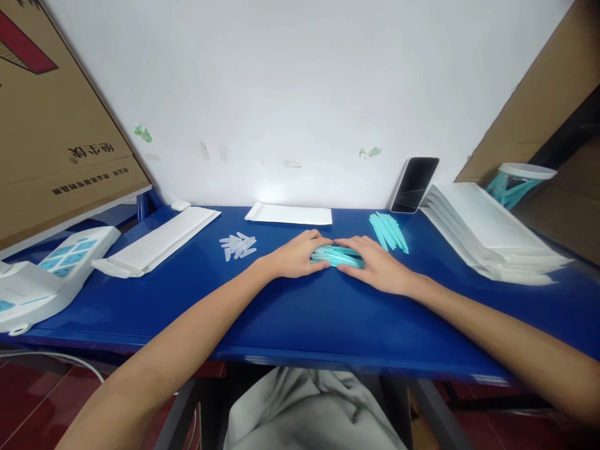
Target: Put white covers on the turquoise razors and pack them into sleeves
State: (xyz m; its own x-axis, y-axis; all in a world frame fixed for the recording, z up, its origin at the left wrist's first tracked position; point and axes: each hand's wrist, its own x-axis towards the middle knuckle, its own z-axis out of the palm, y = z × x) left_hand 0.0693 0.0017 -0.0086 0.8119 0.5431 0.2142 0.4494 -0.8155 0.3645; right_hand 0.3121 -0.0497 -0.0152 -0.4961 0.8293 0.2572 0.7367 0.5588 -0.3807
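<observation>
Near the middle of the blue table (290,319), my left hand (300,255) and my right hand (375,265) close in from both sides on a bundle of teal strips (337,255). The fingers of each hand wrap round one end of the bundle, and the strips show between them. Behind my right hand lies another pile of teal strips (389,232). To the left of my left hand is a small heap of translucent white pieces (238,246). A flat white packet (289,214) lies beyond my hands, against the wall.
White packets (162,240) lie at the left, beside a white power strip (70,262). A phone (415,184) leans on the wall. Stacked white packets (492,231) and a jar of teal strips (518,186) stand right. Cardboard (65,125) rises at the left.
</observation>
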